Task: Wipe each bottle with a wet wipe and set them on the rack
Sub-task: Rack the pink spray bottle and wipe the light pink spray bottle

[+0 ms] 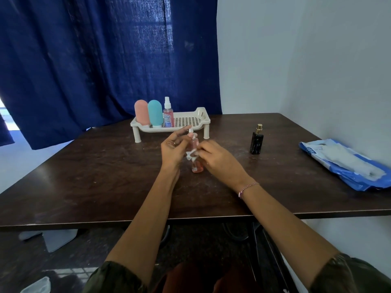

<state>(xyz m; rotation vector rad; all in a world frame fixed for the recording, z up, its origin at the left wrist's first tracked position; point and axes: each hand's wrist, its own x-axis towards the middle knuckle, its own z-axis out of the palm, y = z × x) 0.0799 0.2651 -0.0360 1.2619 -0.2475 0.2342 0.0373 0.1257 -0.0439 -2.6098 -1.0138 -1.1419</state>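
Fingers point(178, 136) of the left hand point(172, 149) curl toward the silver cap end of a small clear bottle point(197, 167) of pink liquid, the thumb pressed near its neck, so that this hand grips the bottle's top. Fingers point(204, 148) of the right hand point(220, 161) pinch a crumpled white wet wipe point(191, 155) against the bottle's middle. The bottle stands roughly upright between the two hands, over the centre of the dark table point(84, 176); whether its base touches the top cannot be told.

A ring point(174, 143) shows on the left hand and a pink bracelet point(248, 187) on the right wrist.

Behind the hands stands the white rack point(204, 115) on short legs. At its left end, side by side and upright, are a pink bottle point(141, 112), a teal bottle point(155, 112) and a spray bottle point(168, 116) with a pink label; the perforated floor to their right is bare.

To the right of the hands, well apart from the rack, a black bottle point(256, 142) with a gold sprayer stands on the table. Near the table's right edge lies a blue pack of wipes point(347, 163), opened, with white sheet showing.

Background: blue curtain point(95, 60) and white wall point(296, 60).
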